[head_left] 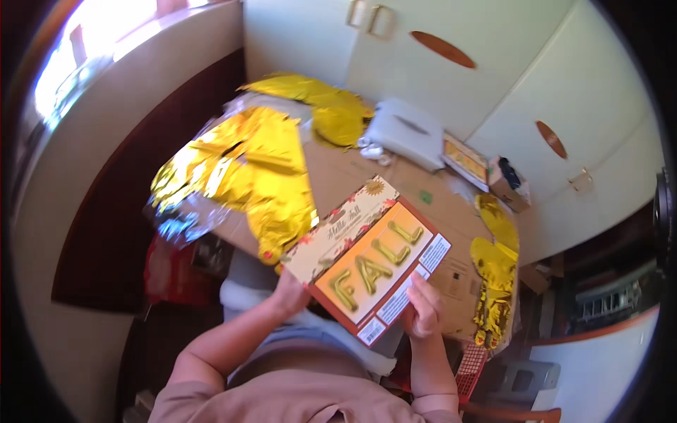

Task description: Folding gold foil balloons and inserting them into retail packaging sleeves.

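head view: package (pixel 374 257) in grip of both hands (pixel 290 292) (pixel 424 308), in front of cardboard (pixel 338 167); gold foil (pixel 247 166) left, white case (pixel 398 139) beyond

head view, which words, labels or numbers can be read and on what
Held package: large gold letters and dark script heading readable, wording not copied here.
Its white panels: too small.
Orange-and-white box behind: too blurred.
Brown cardboard: faint print and green mark, unreadable.

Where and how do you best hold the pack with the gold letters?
Probably by the pack's two nearer edges, coming from the near side: left hand at the lower-left edge, right hand at the lower-right. It's broad and flat with one corner toward you, so two hands should steady it.
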Tool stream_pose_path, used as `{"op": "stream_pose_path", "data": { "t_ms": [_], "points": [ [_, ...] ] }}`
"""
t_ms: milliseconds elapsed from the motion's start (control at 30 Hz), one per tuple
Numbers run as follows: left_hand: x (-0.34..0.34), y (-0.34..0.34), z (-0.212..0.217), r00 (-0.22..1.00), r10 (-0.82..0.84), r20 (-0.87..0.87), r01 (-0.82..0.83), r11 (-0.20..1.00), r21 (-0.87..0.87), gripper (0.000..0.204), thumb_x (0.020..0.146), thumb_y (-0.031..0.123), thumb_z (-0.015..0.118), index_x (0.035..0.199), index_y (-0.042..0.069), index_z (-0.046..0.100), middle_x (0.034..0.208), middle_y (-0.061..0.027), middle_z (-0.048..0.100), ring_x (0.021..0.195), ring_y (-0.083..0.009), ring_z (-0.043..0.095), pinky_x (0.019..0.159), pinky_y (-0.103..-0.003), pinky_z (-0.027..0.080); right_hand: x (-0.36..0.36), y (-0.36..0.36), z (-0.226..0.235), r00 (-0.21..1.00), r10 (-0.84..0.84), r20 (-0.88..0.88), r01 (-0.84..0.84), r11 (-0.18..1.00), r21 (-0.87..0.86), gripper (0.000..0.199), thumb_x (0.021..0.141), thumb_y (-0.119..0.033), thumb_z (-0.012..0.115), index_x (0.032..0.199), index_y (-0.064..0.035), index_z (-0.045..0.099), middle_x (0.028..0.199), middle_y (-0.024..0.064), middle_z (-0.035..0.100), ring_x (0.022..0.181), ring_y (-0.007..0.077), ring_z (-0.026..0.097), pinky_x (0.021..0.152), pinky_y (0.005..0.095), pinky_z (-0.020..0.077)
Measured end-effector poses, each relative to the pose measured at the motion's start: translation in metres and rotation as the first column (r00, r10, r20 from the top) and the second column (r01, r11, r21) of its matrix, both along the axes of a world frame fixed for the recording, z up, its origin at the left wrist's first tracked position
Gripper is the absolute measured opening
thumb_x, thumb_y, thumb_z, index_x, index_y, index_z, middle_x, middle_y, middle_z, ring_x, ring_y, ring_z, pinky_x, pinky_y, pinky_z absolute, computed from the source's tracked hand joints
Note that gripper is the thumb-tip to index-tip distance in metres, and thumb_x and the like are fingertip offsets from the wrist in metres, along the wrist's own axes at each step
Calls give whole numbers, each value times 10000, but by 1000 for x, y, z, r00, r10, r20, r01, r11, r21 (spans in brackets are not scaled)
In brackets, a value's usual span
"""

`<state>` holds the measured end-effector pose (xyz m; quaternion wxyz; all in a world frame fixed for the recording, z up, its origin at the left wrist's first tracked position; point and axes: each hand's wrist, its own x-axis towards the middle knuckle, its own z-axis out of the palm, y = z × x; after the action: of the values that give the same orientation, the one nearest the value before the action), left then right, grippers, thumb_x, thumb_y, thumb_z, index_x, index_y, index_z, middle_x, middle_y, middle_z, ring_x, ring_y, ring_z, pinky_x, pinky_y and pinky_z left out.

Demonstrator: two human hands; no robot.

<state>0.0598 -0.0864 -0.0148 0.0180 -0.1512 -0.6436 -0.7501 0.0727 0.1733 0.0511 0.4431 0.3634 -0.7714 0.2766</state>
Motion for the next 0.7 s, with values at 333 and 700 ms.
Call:
{"op": "stream_pose_path", "data": {
  "t_ms": [333,700],
  "points": [
    [74,-135,37,800,-175,574,-119,892,437,218,962,41,654,1166,-15,705,1011,-91,758,807,-124,724,656,-245,577,38,-66,-15,930,345,125,-360,924,130,294,820,50,769,1075,-19,642,1173,211,707,985,344,732,846,420,627],
    [78,-179,9,675,728,125,-704,685,-189,233,906,44,695,1136,12,683,942,-72,703,826,-130,660,733,-279,537,40,-82,-30,947,309,81,-302,949,-94,221,870,11,753,1054,-14,633,1170,216,695,1036,417,725,899,470,613]
  ]
}}
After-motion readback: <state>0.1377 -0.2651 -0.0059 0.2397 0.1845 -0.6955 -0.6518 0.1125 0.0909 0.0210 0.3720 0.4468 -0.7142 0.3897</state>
